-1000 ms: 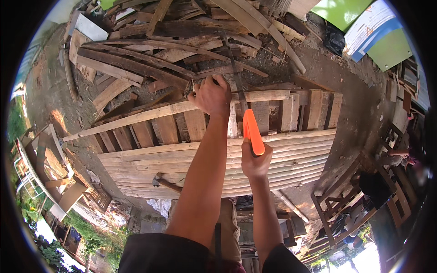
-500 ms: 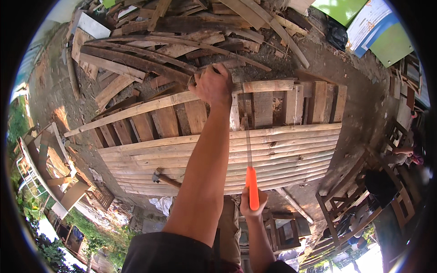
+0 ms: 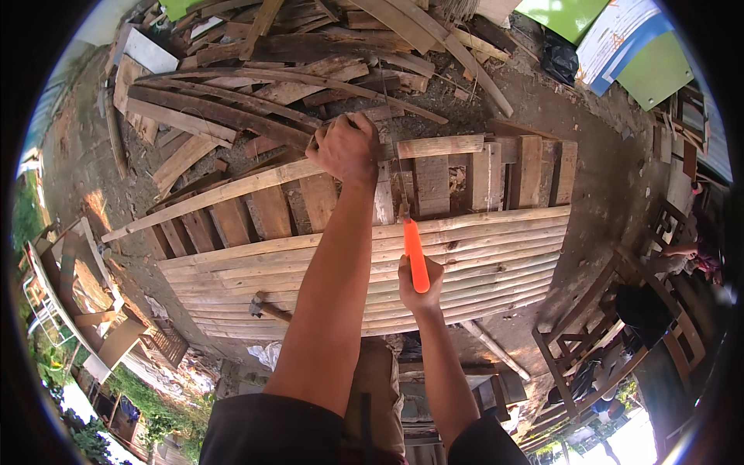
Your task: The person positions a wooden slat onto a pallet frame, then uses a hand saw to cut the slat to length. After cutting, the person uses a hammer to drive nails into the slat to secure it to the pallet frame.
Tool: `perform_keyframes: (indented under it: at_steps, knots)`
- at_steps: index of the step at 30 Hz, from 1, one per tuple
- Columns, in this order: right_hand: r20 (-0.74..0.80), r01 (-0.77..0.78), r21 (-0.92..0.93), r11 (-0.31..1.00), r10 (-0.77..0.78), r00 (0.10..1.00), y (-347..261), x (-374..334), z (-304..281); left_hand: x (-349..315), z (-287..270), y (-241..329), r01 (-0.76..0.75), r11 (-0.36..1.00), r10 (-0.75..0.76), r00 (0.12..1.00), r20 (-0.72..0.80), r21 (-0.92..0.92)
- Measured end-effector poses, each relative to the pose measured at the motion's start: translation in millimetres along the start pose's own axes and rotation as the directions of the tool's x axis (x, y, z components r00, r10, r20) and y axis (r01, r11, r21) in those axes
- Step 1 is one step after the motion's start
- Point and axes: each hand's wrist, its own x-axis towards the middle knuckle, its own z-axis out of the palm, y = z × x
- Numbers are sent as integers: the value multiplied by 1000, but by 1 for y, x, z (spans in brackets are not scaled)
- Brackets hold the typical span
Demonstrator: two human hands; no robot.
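Observation:
My right hand (image 3: 422, 280) is wrapped round the orange handle of a handsaw (image 3: 416, 256). The saw's thin blade runs away from me across a long bamboo strip (image 3: 248, 184), just right of my other hand. My left hand (image 3: 346, 147) grips that strip from above, its fingers curled over the far side. The strip lies across wooden crosspieces, beyond a row of bamboo slats (image 3: 480, 248) laid side by side. A hammer (image 3: 267, 308) rests on the near slats, partly hidden by my left forearm.
A heap of old boards (image 3: 310, 77) covers the ground beyond the frame. At right stands a wooden frame structure (image 3: 612, 349), with another person (image 3: 701, 240) behind it. A chair-like wooden piece (image 3: 93, 318) is at left; a loose pole (image 3: 496, 349) lies near right.
The saw and my right hand have moved away from me, so the blade reaches farther past the strip. My left hand keeps its grip. The view has shifted slightly.

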Motion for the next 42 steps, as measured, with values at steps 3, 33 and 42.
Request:
perform_keyframes:
  at_steps: [3, 33, 42]
  knots:
    - [-75, -6, 41, 999, 9, 997, 9, -4, 19, 3, 6, -4, -22, 1000, 24, 992, -125, 22]
    - [-180, -87, 205, 975, 125, 976, 1, -17, 30, 1, 6, -31, -391, 910, 378, 919, -109, -136]
    - [-193, -134, 352, 927, 211, 958, 3, -46, 33, -12, -19, -101, -883, 468, 866, 463, 187, 18]
